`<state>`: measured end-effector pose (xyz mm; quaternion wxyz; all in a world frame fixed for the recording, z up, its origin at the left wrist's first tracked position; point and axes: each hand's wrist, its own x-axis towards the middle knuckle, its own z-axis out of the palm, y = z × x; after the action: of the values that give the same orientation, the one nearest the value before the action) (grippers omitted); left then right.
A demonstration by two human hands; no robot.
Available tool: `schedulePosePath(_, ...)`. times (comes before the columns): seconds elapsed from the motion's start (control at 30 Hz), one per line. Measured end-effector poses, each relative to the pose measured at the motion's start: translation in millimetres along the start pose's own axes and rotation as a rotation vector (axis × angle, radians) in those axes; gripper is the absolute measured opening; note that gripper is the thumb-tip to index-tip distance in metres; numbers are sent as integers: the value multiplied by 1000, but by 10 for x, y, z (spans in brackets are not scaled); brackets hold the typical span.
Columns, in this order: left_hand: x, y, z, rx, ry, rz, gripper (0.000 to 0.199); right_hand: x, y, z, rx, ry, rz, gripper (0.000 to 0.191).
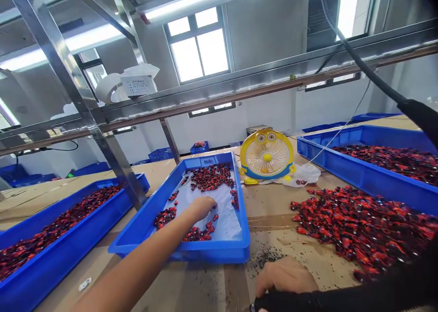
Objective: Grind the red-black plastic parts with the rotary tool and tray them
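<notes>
My left hand (204, 207) reaches into a blue plastic tray (219, 250) lined with white sheeting. Its fingers curl down and are closed; whatever they hold is hidden. Small red-and-black plastic parts (212, 177) lie in groups around that hand in the tray. At the bottom edge my right hand (285, 275) wraps round a black handheld tool (284, 300) with a small metal end; its exact kind does not show. Just beyond the right hand, tiny black bits (268, 256) are scattered on the table. A large loose pile of the red-and-black parts (359, 225) lies to its right.
A yellow cartoon-faced fan (267, 157) stands behind the tray. More blue trays hold parts at left (73, 230) and right (342, 166). A metal post (112, 161) rises beside the middle tray, under a metal shelf rail (219, 91). A black cable (369, 72) hangs at upper right.
</notes>
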<state>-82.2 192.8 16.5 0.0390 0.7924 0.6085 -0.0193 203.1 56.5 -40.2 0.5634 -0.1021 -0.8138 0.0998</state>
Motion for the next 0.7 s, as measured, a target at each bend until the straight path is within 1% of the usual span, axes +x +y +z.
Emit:
schedulePosePath(0.1, 4, 1, -98, -80, 96, -38, 34, -16, -7, -25, -6, -39, -19, 21)
schedulePosePath(0.17, -103, 17, -197, -164, 205, -52, 34, -3, -64, -85, -22, -57, 15, 21)
schedulePosePath(0.2, -201, 36, -243, -212, 274, -58, 32, 12, -100, -123, -30, -58, 39, 22)
schedulePosePath(0.27, -480, 111, -287, -319, 443, -65, 31, 51, -175, -201, -37, -43, 81, 21)
schedulePosePath(0.3, -653, 171, -274, -374, 543, -73, 31, 71, -210, -237, -35, -26, 98, 18)
schedulePosePath(0.37, -1025, 338, -172, -473, 705, -68, 35, 106, -277, -295, -30, 24, 139, 10)
schedulePosePath(0.43, -1363, 548, 0, -553, 812, -42, 35, 135, -333, -331, -22, 82, 197, 6)
schedulePosePath(0.5, -1602, 757, 169, -626, 835, 29, 30, 165, -369, -347, -2, 125, 268, 12)
schedulePosePath(0.57, -1717, 918, 281, -699, 782, 127, 24, 197, -370, -348, 36, 141, 339, 15)
schedulePosePath(0.63, -1727, 1013, 333, -770, 706, 207, 16, 220, -345, -339, 70, 152, 417, 10)
schedulePosePath(0.7, -1679, 1055, 361, -825, 662, 256, 11, 227, -316, -330, 99, 168, 500, 4)
